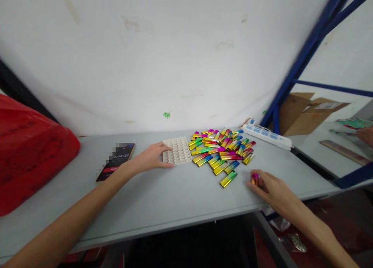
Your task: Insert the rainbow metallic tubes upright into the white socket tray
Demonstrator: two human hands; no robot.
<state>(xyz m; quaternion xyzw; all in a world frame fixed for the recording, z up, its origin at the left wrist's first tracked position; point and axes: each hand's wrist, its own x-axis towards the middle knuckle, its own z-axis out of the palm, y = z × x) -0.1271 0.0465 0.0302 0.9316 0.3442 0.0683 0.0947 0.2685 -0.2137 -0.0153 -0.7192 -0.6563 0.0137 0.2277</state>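
Note:
My left hand (153, 157) grips the left side of a pale tray (181, 151) with rows of small round hollows. Its thumb lies at the tray's lower corner, its fingers at the left edge. To the right of the tray is a loose pile of shiny lighter shells (217, 153) in yellow, blue, green, red and magenta. One yellow-green shell (229, 179) lies at the front of the pile. My right hand (266, 184), near the table's front edge, is closed around a magenta lighter shell (255, 179), mostly hidden by the fingers.
A phone (119, 159) with a lit timer lies left of the tray. Farther left bulges a red bag (32, 151). A white power strip (266, 135) sits at the back right, beside a blue metal frame (303, 62) and a cardboard box (305, 112). Another person's hand (366, 135) shows at the far right.

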